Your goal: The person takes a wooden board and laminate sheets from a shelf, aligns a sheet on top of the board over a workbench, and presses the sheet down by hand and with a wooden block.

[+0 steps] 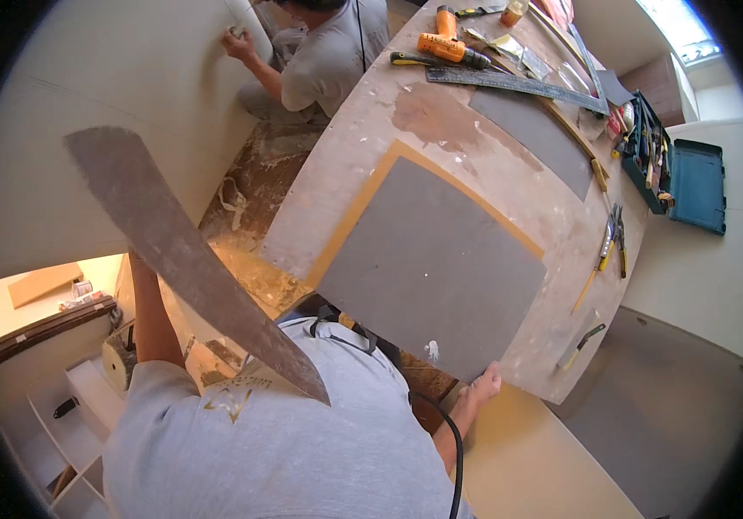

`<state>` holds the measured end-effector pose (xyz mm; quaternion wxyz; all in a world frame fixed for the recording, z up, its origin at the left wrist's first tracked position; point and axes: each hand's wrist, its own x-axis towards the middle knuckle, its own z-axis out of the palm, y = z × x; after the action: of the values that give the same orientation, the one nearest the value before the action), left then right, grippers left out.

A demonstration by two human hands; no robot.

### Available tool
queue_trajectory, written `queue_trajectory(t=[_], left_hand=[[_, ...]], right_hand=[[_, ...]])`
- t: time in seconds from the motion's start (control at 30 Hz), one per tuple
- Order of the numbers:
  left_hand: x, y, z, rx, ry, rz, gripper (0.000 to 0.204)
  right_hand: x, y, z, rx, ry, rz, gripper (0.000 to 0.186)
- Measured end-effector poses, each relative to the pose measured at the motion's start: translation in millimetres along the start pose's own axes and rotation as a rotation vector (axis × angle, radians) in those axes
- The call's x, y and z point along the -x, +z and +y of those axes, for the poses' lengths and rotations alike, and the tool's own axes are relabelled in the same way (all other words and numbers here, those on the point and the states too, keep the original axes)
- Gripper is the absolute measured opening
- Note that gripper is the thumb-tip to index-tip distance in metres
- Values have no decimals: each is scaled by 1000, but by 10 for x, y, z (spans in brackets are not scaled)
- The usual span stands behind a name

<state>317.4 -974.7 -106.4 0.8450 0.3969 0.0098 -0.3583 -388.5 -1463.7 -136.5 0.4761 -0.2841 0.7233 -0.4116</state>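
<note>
My left forearm (153, 320) reaches up behind a long, dusty grey-brown strip (164, 225), which hides that hand, so I cannot see what it grips. The strip slants from the upper left down across my grey shirt. My right hand (485, 381) is closed on the lower right corner of a grey square sheet (432, 259) with a small white smear. An orange-tan border (484, 195) shows along two sides of the sheet, which lies on the pale, dusty board (302, 216).
A co-worker (319, 69) crouches at the upper left, hand on a white panel (86, 78). The board holds an orange drill (445, 48), metal square (518, 82), pliers (618, 238) and knife (583, 342). An open teal toolbox (695, 186) is at right, white compartments (69, 424) at lower left.
</note>
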Motion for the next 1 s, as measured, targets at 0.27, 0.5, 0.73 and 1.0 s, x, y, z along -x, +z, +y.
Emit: queue_trajectory(t=[0.27,0.5,0.73,1.0], left_hand=[[-204,171,-31,-2,-14,-79,48],[-150,626,-92,-16,15,-238,46],[-214,333,-79,47,30,-31,43],[-151,375,-81,76,-10,-123,46]], right_hand=[[-157,172,167,269,-165,95,33],[-132,289,170,191,-136,79,34],[-163,377,122,204,-129,139,37],[-410,218,261,308,-182,133,41]])
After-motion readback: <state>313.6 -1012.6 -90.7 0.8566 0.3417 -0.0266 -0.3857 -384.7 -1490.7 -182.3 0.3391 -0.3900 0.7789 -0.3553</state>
